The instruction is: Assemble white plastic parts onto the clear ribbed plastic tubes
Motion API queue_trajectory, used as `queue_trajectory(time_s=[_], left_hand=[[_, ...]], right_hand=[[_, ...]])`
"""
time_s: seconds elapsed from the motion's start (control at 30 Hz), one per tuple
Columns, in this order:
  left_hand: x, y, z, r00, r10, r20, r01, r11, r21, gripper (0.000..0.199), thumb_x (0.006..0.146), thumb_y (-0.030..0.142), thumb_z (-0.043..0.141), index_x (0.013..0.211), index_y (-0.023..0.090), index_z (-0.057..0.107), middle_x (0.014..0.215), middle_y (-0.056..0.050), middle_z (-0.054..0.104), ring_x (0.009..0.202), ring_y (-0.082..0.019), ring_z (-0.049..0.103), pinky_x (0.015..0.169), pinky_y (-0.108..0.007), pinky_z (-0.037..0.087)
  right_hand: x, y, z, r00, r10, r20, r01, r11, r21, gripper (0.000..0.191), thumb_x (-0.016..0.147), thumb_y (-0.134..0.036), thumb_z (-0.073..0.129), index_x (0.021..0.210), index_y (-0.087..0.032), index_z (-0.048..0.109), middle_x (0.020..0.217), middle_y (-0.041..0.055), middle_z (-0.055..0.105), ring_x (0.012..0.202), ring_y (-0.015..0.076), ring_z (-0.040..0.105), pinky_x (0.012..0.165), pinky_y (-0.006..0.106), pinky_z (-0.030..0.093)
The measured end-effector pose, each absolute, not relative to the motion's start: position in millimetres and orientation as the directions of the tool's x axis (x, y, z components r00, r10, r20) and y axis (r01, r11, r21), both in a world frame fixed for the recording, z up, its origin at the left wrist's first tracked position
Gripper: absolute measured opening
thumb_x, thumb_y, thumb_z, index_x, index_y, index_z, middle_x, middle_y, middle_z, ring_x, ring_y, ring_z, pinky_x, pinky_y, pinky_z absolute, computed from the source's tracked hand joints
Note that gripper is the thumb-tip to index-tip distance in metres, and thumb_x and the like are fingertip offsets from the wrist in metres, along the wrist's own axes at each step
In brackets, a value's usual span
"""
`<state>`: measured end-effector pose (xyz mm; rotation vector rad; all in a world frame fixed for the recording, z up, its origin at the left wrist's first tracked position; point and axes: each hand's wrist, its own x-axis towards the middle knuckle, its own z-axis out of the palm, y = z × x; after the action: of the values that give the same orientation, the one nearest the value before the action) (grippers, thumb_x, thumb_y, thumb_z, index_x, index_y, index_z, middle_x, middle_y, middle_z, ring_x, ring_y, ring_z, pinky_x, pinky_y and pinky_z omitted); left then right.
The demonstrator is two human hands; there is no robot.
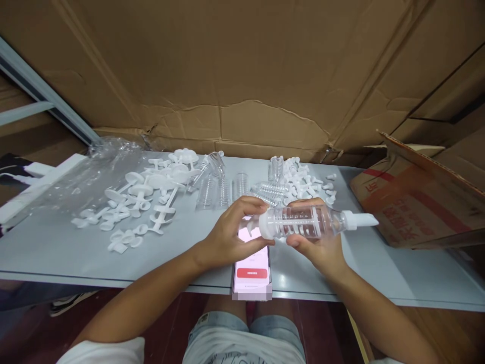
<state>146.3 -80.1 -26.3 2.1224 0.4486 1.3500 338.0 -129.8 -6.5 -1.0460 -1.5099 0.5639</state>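
Observation:
A clear plastic syringe-like tube (303, 222) with ribbed markings, a white plunger end at its left and a white nozzle tip (359, 220) at its right, lies level above the table. My right hand (322, 247) grips its barrel from below. My left hand (231, 232) pinches the white plunger end. Both hands hover over a phone (252, 270) with a lit pink-and-white screen, lying at the table's near edge.
On the grey table (53, 247) lie several white plungers (140, 194), clear barrels (215, 187), small white caps (306, 179) and a clear plastic bag (98, 162). A cardboard box (417, 202) sits at the right. Cardboard sheets stand behind.

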Motion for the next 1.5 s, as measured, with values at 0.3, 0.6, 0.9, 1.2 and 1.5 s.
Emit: queue_trajectory(time_s=[0.3, 0.6, 0.9, 1.2, 1.5], left_hand=[[148.1, -80.8, -22.3, 0.39, 0.396, 0.831, 0.1, -0.916, 0.39, 0.051, 0.07, 0.018, 0.074, 0.113, 0.019, 0.045, 0.103, -0.009, 0.055, 0.097, -0.02, 0.058, 0.077, -0.035, 0.052], [148.6, -81.7, -18.0, 0.4, 0.314, 0.861, 0.185, -0.948, 0.26, 0.046, 0.071, 0.014, 0.07, 0.11, 0.017, 0.046, 0.1, -0.01, 0.058, 0.091, -0.02, 0.059, 0.072, -0.035, 0.052], [146.5, -78.7, -25.3, 0.435, 0.284, 0.855, 0.212, -0.955, 0.21, 0.047, 0.073, 0.013, 0.065, 0.114, 0.018, 0.043, 0.102, -0.012, 0.057, 0.093, -0.022, 0.057, 0.074, -0.039, 0.052], [146.1, -80.1, -28.1, 0.412, 0.212, 0.886, 0.226, -0.966, 0.126, 0.04, 0.076, 0.015, 0.065, 0.111, 0.021, 0.047, 0.098, -0.01, 0.06, 0.093, -0.022, 0.061, 0.075, -0.041, 0.056], [146.4, -79.5, -27.8, 0.42, 0.201, 0.885, 0.232, -0.967, 0.109, 0.037, 0.076, 0.011, 0.064, 0.109, 0.017, 0.049, 0.094, -0.01, 0.061, 0.091, -0.021, 0.061, 0.074, -0.037, 0.056]], right_hand=[[337.8, -129.5, -8.1, 0.005, 0.831, 0.557, 0.296, 0.531, -0.794, 0.04, 0.068, -0.039, 0.077, 0.099, -0.025, 0.056, 0.09, 0.0031, 0.06, 0.079, 0.0188, 0.061, 0.065, 0.033, 0.051], [336.1, -132.0, -9.7, 0.012, 0.843, 0.538, 0.29, 0.512, -0.808, 0.042, 0.066, -0.039, 0.078, 0.099, -0.025, 0.055, 0.088, 0.0023, 0.059, 0.076, 0.0178, 0.06, 0.062, 0.031, 0.051], [327.7, -129.4, -14.7, 0.05, 0.91, 0.411, 0.237, 0.389, -0.89, 0.041, 0.065, -0.042, 0.078, 0.093, -0.023, 0.055, 0.081, 0.0012, 0.062, 0.069, 0.0171, 0.061, 0.058, 0.03, 0.05], [327.9, -129.6, -18.7, 0.046, 0.924, 0.38, 0.166, 0.368, -0.915, 0.043, 0.063, -0.049, 0.077, 0.091, -0.023, 0.056, 0.078, 0.0013, 0.062, 0.066, 0.0173, 0.06, 0.058, 0.031, 0.051], [324.3, -125.0, -18.8, 0.017, 0.935, 0.354, 0.092, 0.351, -0.932, 0.044, 0.062, -0.053, 0.077, 0.086, -0.022, 0.056, 0.073, 0.0004, 0.061, 0.063, 0.0155, 0.059, 0.058, 0.03, 0.051]])
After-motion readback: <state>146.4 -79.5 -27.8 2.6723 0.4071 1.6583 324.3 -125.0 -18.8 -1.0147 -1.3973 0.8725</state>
